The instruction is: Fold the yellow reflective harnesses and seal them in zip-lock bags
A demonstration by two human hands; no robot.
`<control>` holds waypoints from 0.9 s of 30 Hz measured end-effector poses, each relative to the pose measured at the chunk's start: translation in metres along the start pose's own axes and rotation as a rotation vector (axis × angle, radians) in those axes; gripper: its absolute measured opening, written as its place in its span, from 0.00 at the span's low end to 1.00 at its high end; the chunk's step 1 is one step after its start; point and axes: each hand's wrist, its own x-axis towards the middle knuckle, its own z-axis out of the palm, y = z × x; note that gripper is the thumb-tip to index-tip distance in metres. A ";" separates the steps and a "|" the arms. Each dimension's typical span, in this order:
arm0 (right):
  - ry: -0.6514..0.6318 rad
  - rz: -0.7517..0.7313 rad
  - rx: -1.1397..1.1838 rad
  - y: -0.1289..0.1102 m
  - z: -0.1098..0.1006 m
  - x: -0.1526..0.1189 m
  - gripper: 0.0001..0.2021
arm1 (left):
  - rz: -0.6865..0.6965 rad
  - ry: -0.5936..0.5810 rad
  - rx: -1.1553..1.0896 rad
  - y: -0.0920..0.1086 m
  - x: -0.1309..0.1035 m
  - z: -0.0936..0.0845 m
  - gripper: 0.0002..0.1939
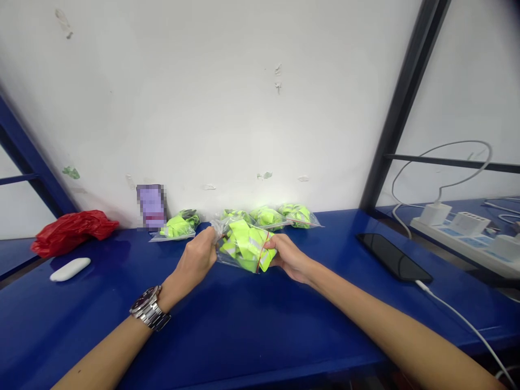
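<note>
Between my hands, above the blue table, is a clear zip bag (244, 246) with folded neon-yellow cloth and pale reflective strips inside. My left hand (197, 253) is closed on the bag's crumpled left end. On the right, my right hand (289, 258) pinches the bag near its red seal line, thumb on top. Behind it along the wall lie similar bags of yellow cloth: one to the left (179, 225), one in the middle (268, 216) and one at the right (299, 215). Another is partly hidden behind the held bag.
A red plastic bag (75, 232) and a white oval case (70, 269) lie at the left. A blurred phone (151, 207) leans on the wall. To the right are a black phone (394, 257) on a white cable (459, 314) and a power strip (467, 238).
</note>
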 end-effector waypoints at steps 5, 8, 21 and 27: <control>-0.044 -0.084 -0.211 -0.001 -0.005 -0.002 0.06 | -0.143 0.011 0.016 -0.004 0.011 -0.007 0.08; -0.107 -0.106 -0.331 0.008 -0.001 -0.002 0.11 | -0.241 -0.030 -0.029 0.001 0.015 -0.011 0.09; 0.054 -0.315 -0.285 0.018 -0.005 0.007 0.25 | -0.524 -0.029 -0.589 0.033 0.008 -0.003 0.11; 0.093 -0.374 -0.098 0.010 -0.009 0.011 0.19 | -0.512 -0.011 -0.390 0.016 0.010 -0.011 0.11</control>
